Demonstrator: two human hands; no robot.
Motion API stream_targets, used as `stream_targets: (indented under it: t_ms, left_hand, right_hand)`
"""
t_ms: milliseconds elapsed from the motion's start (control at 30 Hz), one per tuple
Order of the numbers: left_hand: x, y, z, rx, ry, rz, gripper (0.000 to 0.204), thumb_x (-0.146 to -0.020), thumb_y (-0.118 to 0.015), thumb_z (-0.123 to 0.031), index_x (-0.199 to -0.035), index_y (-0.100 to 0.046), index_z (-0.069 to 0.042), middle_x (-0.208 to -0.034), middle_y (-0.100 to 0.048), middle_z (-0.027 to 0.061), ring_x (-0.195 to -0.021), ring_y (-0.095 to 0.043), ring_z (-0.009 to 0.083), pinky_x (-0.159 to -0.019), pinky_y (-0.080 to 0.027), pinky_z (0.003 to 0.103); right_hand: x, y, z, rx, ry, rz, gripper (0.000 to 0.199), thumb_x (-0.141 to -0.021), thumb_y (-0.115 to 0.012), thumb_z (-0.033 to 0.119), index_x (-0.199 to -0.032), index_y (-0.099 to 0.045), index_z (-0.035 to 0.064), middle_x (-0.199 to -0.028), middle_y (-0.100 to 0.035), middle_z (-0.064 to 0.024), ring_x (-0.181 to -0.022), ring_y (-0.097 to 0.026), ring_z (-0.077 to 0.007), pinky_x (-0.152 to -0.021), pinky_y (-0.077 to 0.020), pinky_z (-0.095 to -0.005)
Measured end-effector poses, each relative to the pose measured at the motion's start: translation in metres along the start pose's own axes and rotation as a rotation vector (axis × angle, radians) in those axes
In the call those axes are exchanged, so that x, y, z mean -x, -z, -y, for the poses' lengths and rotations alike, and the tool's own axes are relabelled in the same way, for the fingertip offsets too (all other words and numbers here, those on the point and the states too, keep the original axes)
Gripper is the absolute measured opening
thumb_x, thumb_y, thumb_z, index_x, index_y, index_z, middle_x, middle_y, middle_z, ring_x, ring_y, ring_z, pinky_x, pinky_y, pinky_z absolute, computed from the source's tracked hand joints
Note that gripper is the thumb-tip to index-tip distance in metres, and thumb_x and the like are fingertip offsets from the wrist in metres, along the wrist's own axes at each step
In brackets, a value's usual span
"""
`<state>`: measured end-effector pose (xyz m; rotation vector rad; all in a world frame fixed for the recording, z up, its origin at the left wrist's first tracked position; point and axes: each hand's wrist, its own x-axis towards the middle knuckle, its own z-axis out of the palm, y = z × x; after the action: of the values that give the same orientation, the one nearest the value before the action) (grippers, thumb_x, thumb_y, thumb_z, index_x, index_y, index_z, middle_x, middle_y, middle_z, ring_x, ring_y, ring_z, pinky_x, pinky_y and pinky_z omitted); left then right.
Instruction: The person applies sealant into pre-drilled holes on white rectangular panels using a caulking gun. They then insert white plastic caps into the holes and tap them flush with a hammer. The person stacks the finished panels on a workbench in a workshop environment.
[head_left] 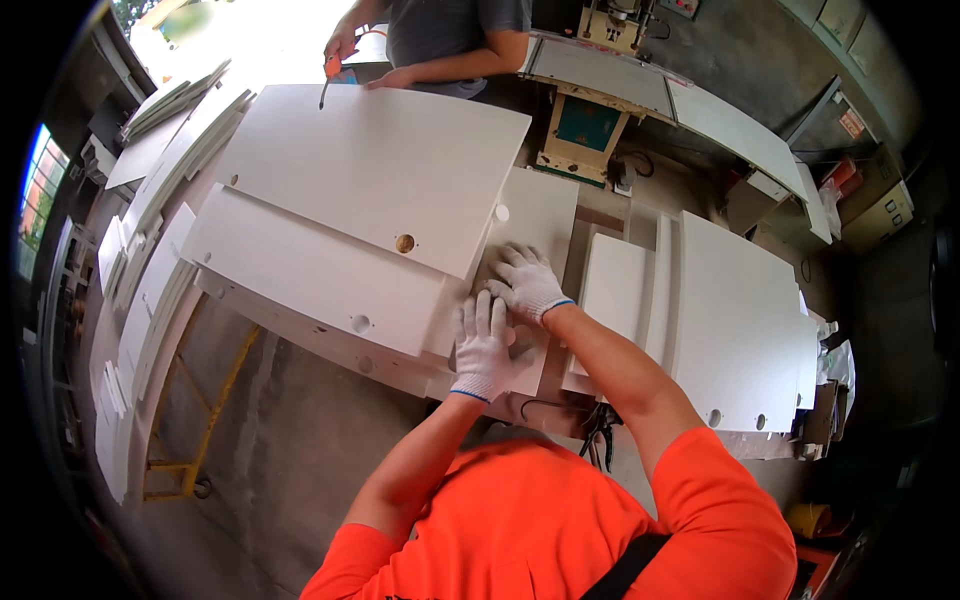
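Both my hands wear white knit gloves with blue cuffs and rest on a pale panel (546, 215) in the middle of the bench. My left hand (482, 350) lies flat, fingers stretched forward, beside the corner of a stack of white boards. My right hand (528, 280) is a little farther off, its fingers spread on the panel, and neither hand holds anything I can see. The top white board (370, 170) has a round hole (404, 243) near its front edge. Under it a second white board (310, 272) juts toward me. A small white disc (502, 212) lies beyond my fingers.
Across the stack a co-worker (450, 45) holds an orange-handled tool (331, 68) with a thin dark nozzle. More white boards (735, 310) are stacked at right. At left stand piles of panels (150, 310) and a yellow trolley frame (205, 430). A machine (585, 125) stands behind.
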<state>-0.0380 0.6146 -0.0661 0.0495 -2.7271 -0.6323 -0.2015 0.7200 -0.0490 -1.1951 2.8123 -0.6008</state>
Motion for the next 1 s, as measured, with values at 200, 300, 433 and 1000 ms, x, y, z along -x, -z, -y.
stream_targets:
  t_ms: [200, 300, 433, 1000]
  left_hand:
    - [0.001, 0.009, -0.003, -0.001, -0.001, 0.001, 0.118, -0.071, -0.091, -0.054, -0.162, -0.040, -0.001, -0.169, -0.039, 0.0255, -0.158, -0.034, 0.0476, -0.132, -0.019, 0.063]
    - [0.003, 0.006, 0.002, 0.028, 0.024, -0.040, 0.116, -0.072, -0.090, -0.055, -0.161, -0.041, 0.000, -0.167, -0.041, 0.0263, -0.157, -0.036, 0.0475, -0.132, -0.020, 0.063]
    - [0.003, 0.002, 0.000, -0.029, -0.022, -0.042, 0.111, -0.076, -0.087, -0.054, -0.161, -0.042, 0.001, -0.166, -0.043, 0.0278, -0.157, -0.037, 0.0470, -0.133, -0.019, 0.064]
    - [0.025, 0.027, 0.018, 0.186, -0.302, -0.102, 0.064, -0.082, -0.085, -0.026, -0.140, -0.067, -0.005, -0.152, -0.059, 0.0202, -0.146, -0.052, 0.0430, -0.125, -0.036, 0.060]
  right_hand:
    - [0.004, -0.004, -0.010, -0.331, -0.078, -0.068, 0.047, -0.103, -0.063, 0.040, -0.138, -0.073, 0.0097, -0.149, -0.063, -0.0220, -0.144, -0.054, -0.0412, -0.123, -0.0396, -0.0517]
    - [-0.021, 0.022, -0.006, -0.595, -0.308, -0.101, 0.049, -0.101, -0.064, 0.035, -0.142, -0.070, 0.0095, -0.140, -0.068, -0.0222, -0.132, -0.064, -0.0410, -0.115, -0.0488, -0.0485]
    - [-0.071, 0.029, -0.022, -0.217, -0.230, -0.201, 0.048, -0.096, -0.067, 0.028, -0.140, -0.070, 0.0101, -0.133, -0.071, -0.0222, -0.123, -0.069, -0.0394, -0.108, -0.0539, -0.0485]
    - [0.059, 0.075, 0.011, 0.278, -0.214, 0.143, 0.034, -0.093, -0.068, 0.039, -0.116, -0.077, 0.0150, -0.106, -0.076, -0.0139, -0.106, -0.072, -0.0335, -0.099, -0.0516, -0.0491]
